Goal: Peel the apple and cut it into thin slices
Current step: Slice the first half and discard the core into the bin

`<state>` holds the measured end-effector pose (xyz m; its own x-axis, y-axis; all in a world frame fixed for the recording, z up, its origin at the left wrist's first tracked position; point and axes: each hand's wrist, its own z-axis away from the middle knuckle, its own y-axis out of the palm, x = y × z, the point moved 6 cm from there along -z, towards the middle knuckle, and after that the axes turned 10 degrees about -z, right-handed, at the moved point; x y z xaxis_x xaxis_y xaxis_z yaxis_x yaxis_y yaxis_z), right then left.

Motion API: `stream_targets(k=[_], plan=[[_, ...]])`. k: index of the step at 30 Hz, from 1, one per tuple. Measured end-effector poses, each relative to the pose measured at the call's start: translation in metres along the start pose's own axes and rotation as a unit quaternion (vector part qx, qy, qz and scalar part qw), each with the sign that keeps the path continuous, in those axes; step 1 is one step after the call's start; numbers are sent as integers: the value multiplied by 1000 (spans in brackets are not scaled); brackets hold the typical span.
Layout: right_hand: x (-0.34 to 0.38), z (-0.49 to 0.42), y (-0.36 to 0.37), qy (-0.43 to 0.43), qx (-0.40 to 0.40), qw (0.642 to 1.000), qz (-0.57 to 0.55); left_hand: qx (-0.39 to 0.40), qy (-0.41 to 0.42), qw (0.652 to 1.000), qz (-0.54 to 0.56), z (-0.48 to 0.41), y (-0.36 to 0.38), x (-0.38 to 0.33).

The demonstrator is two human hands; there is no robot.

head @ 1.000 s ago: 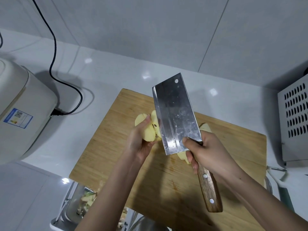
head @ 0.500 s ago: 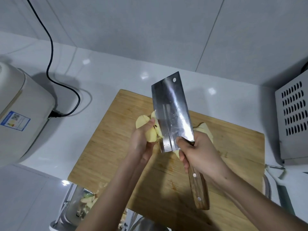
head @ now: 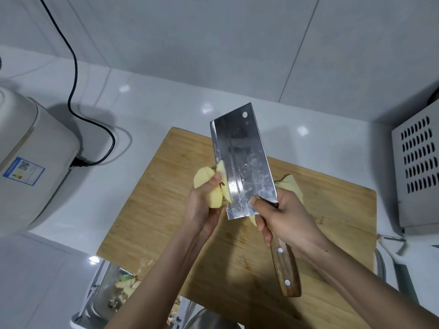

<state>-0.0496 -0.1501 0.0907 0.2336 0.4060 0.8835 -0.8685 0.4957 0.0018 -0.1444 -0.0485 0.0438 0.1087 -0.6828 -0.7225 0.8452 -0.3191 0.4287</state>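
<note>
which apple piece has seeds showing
The piece in the left hand, against the cleaver: dark seeds show at its core. The other piece lies on the board behind the right hand, no seeds visible.

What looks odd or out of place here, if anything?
The cleaver, gripped by the right hand, cuts a peeled apple piece held in the left hand, apparently off the cutting board, its edge close to the fingers.
</note>
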Motion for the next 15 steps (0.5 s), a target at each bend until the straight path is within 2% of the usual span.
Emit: stream_targets(k=[7,15], plan=[[2,-1,-4,28,51,998,-13,18,16,1000,-15,7,-11,1],[-17,9,2,57,91,994,-22,-22,42,999,-21,30,-29,16]])
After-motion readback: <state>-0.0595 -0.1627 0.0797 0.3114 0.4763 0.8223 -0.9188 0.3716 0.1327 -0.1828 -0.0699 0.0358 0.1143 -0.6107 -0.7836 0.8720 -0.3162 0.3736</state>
